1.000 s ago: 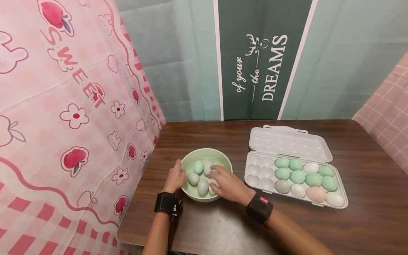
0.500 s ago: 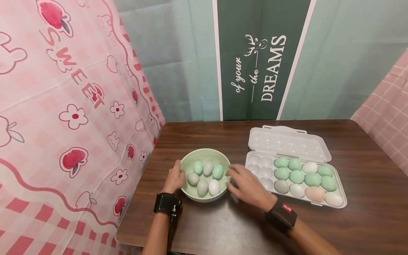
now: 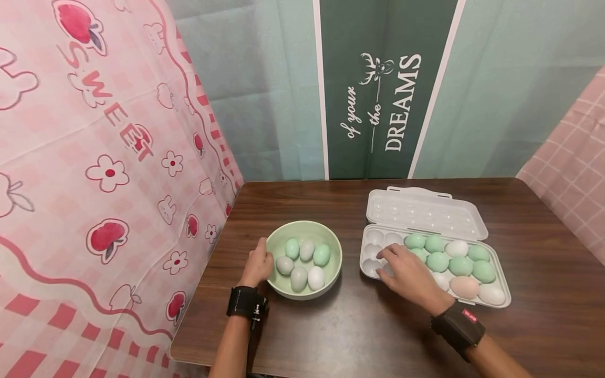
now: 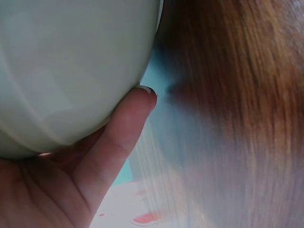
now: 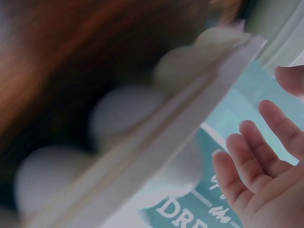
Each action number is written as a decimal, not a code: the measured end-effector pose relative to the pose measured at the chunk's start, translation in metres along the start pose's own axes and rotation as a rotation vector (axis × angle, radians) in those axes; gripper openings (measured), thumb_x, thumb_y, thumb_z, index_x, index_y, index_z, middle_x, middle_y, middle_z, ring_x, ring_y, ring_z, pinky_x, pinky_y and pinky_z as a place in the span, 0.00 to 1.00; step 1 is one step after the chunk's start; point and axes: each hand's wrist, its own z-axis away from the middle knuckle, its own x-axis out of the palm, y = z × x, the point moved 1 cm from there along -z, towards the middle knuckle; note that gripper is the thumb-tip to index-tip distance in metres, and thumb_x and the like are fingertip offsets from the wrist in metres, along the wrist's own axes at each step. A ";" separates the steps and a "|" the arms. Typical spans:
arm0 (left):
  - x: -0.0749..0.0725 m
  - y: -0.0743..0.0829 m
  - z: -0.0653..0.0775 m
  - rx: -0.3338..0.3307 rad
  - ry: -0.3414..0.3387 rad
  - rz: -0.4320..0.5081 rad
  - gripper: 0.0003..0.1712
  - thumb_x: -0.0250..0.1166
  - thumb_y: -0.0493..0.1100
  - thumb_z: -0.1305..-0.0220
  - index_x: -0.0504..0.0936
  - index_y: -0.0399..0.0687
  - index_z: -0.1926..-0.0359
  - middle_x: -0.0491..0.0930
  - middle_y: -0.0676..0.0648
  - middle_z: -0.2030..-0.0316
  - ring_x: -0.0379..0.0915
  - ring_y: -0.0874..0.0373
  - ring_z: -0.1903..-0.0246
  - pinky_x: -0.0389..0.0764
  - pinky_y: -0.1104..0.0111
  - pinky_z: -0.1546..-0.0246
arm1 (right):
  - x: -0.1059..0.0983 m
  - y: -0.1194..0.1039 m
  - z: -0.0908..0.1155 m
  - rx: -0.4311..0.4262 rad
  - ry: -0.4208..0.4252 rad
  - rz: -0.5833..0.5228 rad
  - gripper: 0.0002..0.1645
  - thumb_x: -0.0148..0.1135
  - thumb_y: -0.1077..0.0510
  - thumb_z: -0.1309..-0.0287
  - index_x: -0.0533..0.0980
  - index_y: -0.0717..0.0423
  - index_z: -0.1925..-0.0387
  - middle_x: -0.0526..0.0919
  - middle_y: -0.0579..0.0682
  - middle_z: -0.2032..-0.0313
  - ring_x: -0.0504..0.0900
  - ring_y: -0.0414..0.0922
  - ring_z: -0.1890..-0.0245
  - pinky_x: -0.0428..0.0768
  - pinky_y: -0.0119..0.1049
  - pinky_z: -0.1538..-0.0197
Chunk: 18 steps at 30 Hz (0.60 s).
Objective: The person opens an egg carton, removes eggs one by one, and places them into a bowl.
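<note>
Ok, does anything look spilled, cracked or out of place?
Nothing stands out: the bowl stands upright, its six eggs inside, and the egg box lies flat, lid open. The right hand hides part of the box; hairline cracks wouldn't show.

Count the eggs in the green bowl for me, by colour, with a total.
Green eggs: 2
Grey eggs: 3
White egg: 1
Total in the bowl: 6
</note>
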 end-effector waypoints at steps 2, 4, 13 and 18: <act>0.000 0.001 0.000 -0.001 -0.005 0.002 0.22 0.46 0.36 0.35 0.67 0.39 0.41 0.78 0.30 0.47 0.79 0.41 0.52 0.79 0.50 0.56 | -0.004 0.007 0.007 0.018 -0.003 0.013 0.14 0.69 0.56 0.57 0.79 0.55 0.65 0.80 0.49 0.66 0.79 0.48 0.64 0.77 0.44 0.64; 0.000 0.001 0.001 0.000 -0.007 0.005 0.22 0.46 0.36 0.35 0.67 0.39 0.41 0.77 0.29 0.47 0.79 0.41 0.52 0.79 0.50 0.56 | -0.008 0.012 0.013 0.063 -0.034 0.034 0.14 0.69 0.56 0.57 0.79 0.54 0.65 0.79 0.48 0.67 0.78 0.49 0.65 0.75 0.46 0.64; -0.001 -0.001 -0.001 -0.005 -0.003 0.005 0.21 0.47 0.36 0.35 0.68 0.40 0.41 0.77 0.31 0.46 0.78 0.41 0.51 0.79 0.50 0.54 | -0.015 0.026 0.028 0.186 -0.090 0.113 0.14 0.69 0.51 0.56 0.78 0.52 0.67 0.81 0.50 0.67 0.80 0.53 0.64 0.66 0.53 0.64; 0.000 -0.001 -0.001 -0.024 -0.022 0.006 0.22 0.46 0.36 0.34 0.67 0.41 0.40 0.77 0.31 0.45 0.78 0.42 0.50 0.79 0.51 0.54 | -0.016 0.031 0.034 0.213 -0.080 0.140 0.17 0.69 0.47 0.56 0.78 0.51 0.67 0.81 0.52 0.68 0.79 0.54 0.64 0.67 0.56 0.64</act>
